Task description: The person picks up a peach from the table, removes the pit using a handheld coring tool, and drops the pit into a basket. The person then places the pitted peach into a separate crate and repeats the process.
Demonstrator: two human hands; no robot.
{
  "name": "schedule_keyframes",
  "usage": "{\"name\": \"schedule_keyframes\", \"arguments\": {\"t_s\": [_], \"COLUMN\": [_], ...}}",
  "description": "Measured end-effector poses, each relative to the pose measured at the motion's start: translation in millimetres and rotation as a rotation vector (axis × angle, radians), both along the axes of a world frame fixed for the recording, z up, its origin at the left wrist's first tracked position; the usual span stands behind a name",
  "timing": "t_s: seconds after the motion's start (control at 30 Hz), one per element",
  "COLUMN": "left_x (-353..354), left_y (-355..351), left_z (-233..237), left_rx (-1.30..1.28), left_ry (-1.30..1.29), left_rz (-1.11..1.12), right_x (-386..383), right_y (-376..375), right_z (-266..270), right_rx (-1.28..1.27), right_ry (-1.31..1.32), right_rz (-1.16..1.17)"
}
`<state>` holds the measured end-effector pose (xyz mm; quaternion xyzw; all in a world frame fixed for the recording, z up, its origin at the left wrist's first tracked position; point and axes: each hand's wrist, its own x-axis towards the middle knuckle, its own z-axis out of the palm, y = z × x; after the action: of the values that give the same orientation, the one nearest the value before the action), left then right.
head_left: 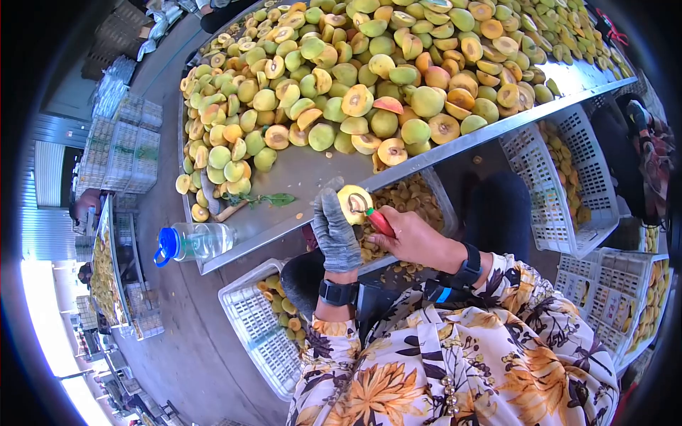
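Where the steel desk (305,177) runs slantwise across the view, a heap of green and orange fruit (369,78), many pieces cut open, covers most of it and leaves a bare strip along the desk's near edge. Below that edge stands a white crate (444,206) holding small brownish pieces, and a second white crate (252,319) sits lower, toward the desk's left end. On the bare strip near that left end, a clear bottle with a blue cap (192,243) lies on its side.

Just off the desk's near edge, over the first crate, both hands meet. The gloved left hand (334,231) has its grip wrapped round a fruit half (352,201), cut face turned up toward the person. The bare right hand (412,238), close beside it, pinches a red-handled tool (380,222). The tool's long axis slants up and left from the fist, so its metal tip rests on the middle of the cut face. The fruit half therefore lies up and left of the right grip.
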<state>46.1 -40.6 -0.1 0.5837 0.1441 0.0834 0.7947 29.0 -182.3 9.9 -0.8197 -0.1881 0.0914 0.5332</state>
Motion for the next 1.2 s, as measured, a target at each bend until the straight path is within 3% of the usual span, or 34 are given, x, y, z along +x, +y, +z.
{"name": "schedule_keyframes", "arguments": {"t_s": [0.13, 0.23, 0.37, 0.43, 0.53, 0.77, 0.97, 1.07, 1.2], "left_x": [0.2, -3.2, -3.6, 0.8, 9.9, 0.8, 11.3, 9.4, 15.0], "left_y": [-1.7, -8.8, -9.2, -2.6, 9.4, 12.8, 15.5, 13.1, 16.4], "left_z": [-5.0, -5.2, -9.4, 2.7, 4.3, 4.3, 11.6, 5.0, 2.1], "left_rx": [0.377, 0.505, 0.393, 0.03, -0.175, -0.334, -0.245, -0.165, -0.053], "left_ry": [-0.155, -0.172, -0.115, 0.082, 0.256, 0.198, 0.392, 0.242, 0.247], "left_rz": [-0.064, -0.037, -0.037, -0.235, -0.41, -0.323, -0.307, -0.259, -0.307], "right_x": [-5.0, -11.3, -17.2, -16.0, -13.9, -4.4, -0.3, -3.8, -9.3], "right_y": [-0.3, 0.0, -3.1, -3.9, -4.8, -4.5, -4.3, -1.2, 2.0], "right_z": [-2.8, -1.2, -1.3, -2.2, -4.9, -1.4, 5.4, -3.1, -13.3], "right_rx": [-0.024, -0.016, 0.015, 0.011, -0.006, -0.086, -0.147, 0.002, 0.101], "right_ry": [0.012, 0.022, 0.113, 0.11, 0.123, 0.195, 0.204, 0.154, 0.148], "right_rz": [-0.037, -0.078, -0.017, 0.02, 0.097, 0.213, 0.264, 0.244, 0.244]}}
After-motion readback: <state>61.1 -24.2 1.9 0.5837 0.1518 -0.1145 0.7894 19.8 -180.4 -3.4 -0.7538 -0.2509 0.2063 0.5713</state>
